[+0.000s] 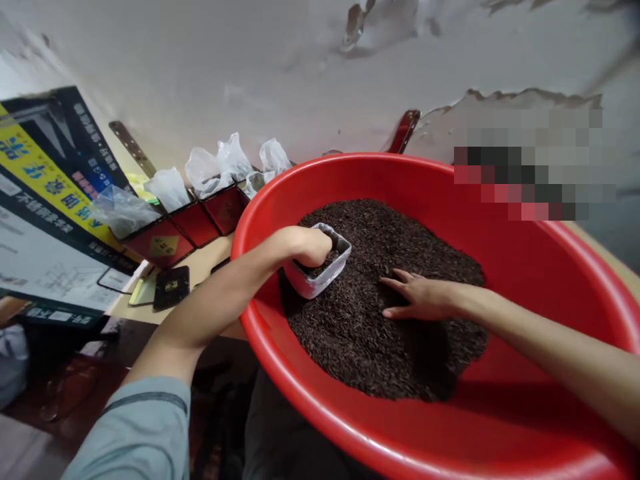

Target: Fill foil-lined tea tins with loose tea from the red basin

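A big red basin (550, 280) fills the middle and right of the view, holding a heap of dark brown loose tea leaves (370, 333). My left hand (307, 245) grips a small clear square plastic container (325, 267), tilted into the heap at its left side, with some leaves inside it. My right hand (423, 297) lies flat and open on the leaves, fingers spread and pointing left toward the container, a short gap away from it.
Left of the basin, several red boxes (193, 223) lined with clear plastic bags (220, 167) stand in a row on a wooden table (200, 263). A dark packet (171, 287) lies on it. Printed posters (45, 200) lean at far left. A peeling white wall (300, 67) is behind.
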`<state>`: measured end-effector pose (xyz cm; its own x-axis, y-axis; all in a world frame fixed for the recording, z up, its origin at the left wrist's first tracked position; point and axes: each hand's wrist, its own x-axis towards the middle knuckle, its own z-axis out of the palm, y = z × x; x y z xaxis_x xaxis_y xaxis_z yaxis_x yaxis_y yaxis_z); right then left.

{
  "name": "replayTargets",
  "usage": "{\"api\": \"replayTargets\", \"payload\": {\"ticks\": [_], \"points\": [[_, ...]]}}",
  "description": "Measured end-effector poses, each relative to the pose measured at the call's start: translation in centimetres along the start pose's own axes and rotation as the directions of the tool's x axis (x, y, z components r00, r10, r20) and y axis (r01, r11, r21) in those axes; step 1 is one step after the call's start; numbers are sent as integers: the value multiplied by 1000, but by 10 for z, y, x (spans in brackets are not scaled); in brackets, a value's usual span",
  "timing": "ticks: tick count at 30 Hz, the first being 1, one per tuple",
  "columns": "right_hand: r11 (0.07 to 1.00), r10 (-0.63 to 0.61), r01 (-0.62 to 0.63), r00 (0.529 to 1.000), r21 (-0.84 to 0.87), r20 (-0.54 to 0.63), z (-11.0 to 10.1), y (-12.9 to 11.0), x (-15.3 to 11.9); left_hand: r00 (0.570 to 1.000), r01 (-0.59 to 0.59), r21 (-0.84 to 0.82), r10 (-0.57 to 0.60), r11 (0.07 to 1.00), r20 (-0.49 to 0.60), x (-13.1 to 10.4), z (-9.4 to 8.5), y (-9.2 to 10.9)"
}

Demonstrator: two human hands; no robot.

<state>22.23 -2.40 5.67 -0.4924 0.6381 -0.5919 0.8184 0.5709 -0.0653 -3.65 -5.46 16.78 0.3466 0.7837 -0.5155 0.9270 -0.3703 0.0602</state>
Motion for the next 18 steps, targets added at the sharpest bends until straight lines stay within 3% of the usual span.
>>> {"api": "replayTargets", "payload": {"ticks": [5,9,11,13,18], "points": [[994,-83,85,996,67,-29,-1,-12,10,999,22,75,-18,997,-50,3,-8,-3],[992,-106,109,993,58,-44,4,-13,13,999,-35,105,35,994,6,3,-7,3],[996,-68,70,997,51,-39,6,-14,14,998,-22,93,28,995,-65,6,-3,6],[999,4,2,993,52,-114,7,-13,14,992,-9,125,24,992,-121,10,0,11],[996,49,-25,955,83,-292,8,8,24,997,57,244,-41,968,-67,15,0,19]]}}
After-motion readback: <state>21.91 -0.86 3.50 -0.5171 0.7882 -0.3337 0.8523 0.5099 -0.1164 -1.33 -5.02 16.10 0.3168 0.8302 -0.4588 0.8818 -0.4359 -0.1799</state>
